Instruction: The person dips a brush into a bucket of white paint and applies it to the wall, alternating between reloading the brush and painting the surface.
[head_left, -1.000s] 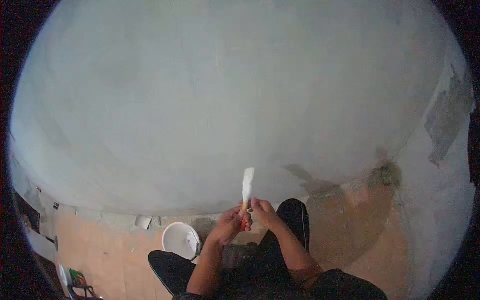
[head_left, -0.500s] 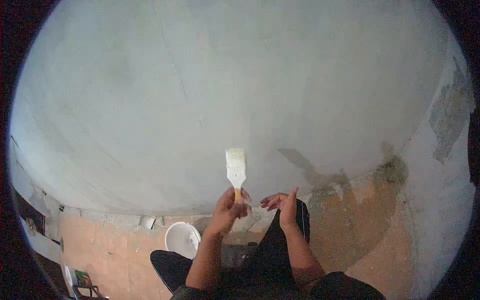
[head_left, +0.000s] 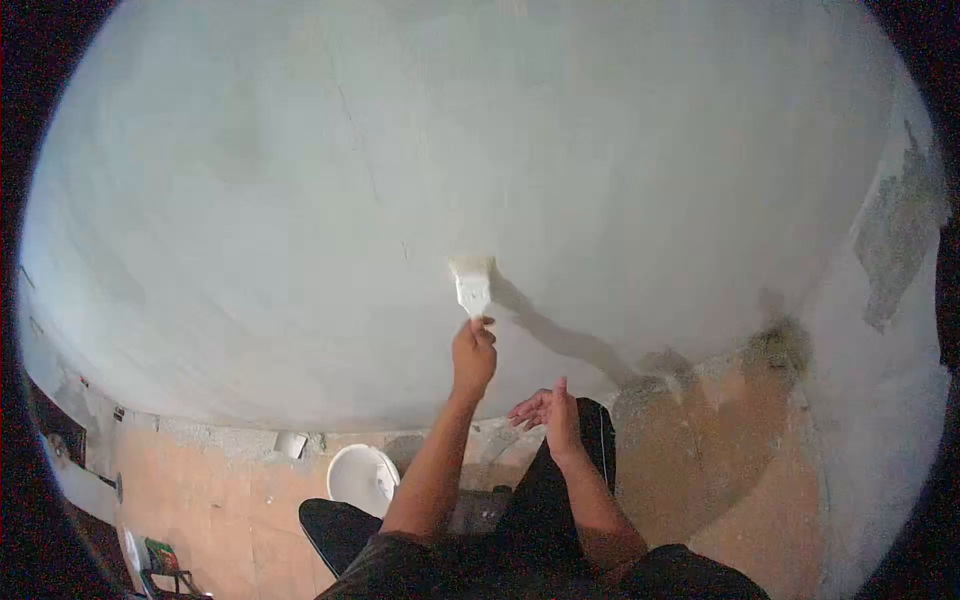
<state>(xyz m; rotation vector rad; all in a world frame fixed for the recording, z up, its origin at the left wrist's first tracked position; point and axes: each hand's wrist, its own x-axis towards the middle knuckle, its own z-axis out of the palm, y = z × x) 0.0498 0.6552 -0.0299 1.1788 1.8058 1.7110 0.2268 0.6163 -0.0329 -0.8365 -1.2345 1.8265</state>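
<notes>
A wide paintbrush (head_left: 473,286), its body coated white, points upward with its bristles against the pale grey wall (head_left: 600,180). Its handle is gripped by my left hand (head_left: 474,358), fingers wrapped round it. My right hand (head_left: 551,416) hangs lower, beside my bent knee, with thumb raised and fingers stretched out, holding nothing. The brush's shadow falls on the wall to its right. Below and left of my left hand, a white bucket (head_left: 345,478) stands on the floor by my other knee.
The tan floor (head_left: 230,505) meets the wall along a rough, crumbly edge. A small pale plate-like piece (head_left: 291,445) leans there. At the right, the side wall has a dark grey patch (head_left: 893,240). A dark chair-like frame (head_left: 172,580) stands at the lower left.
My left hand has raised the paintbrush up and forward, bringing its bristles to the wall. The brush's shadow has drawn close to it. My right hand has shifted slightly left.
</notes>
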